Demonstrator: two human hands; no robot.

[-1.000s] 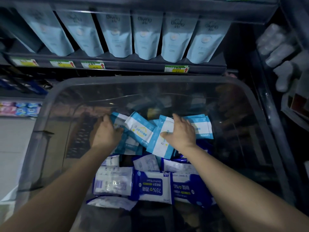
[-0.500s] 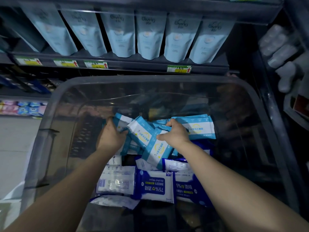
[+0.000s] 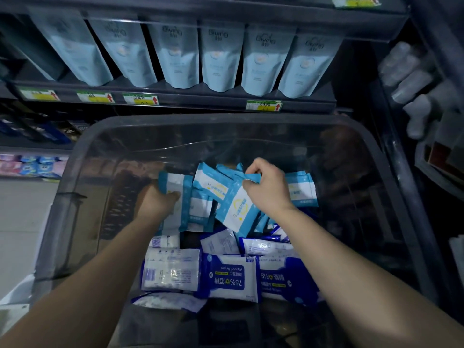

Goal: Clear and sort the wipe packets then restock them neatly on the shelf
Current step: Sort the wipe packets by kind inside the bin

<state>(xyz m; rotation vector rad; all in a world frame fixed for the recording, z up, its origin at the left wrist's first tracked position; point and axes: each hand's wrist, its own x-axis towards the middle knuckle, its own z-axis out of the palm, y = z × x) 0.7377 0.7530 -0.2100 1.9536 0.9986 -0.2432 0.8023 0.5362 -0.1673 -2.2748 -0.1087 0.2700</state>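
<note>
A clear plastic bin [image 3: 82, 156] holds many wipe packets. Light blue and white packets [image 3: 301, 189] are heaped at its far side. Dark blue alcohol wipe packets [image 3: 229, 277] and a white packet [image 3: 170, 272] lie nearer me. My left hand [image 3: 154, 203] grips a light blue packet [image 3: 173, 184] from its left side, thumb on its face. My right hand [image 3: 267, 187] pinches the top edge of another light blue packet [image 3: 236, 207], which hangs tilted above the heap.
A dark shelf [image 3: 175, 101] with price labels carries a row of pale blue standing pouches [image 3: 218, 54] behind the bin. More shelving with grey bottles [image 3: 411, 81] stands at the right. Coloured packs [image 3: 32, 167] sit low at the left by the floor.
Both hands went from lying flat on the heap to closing on packets. The right hand has risen with one packet pinched by its edge; the left hand has pulled one leftward.
</note>
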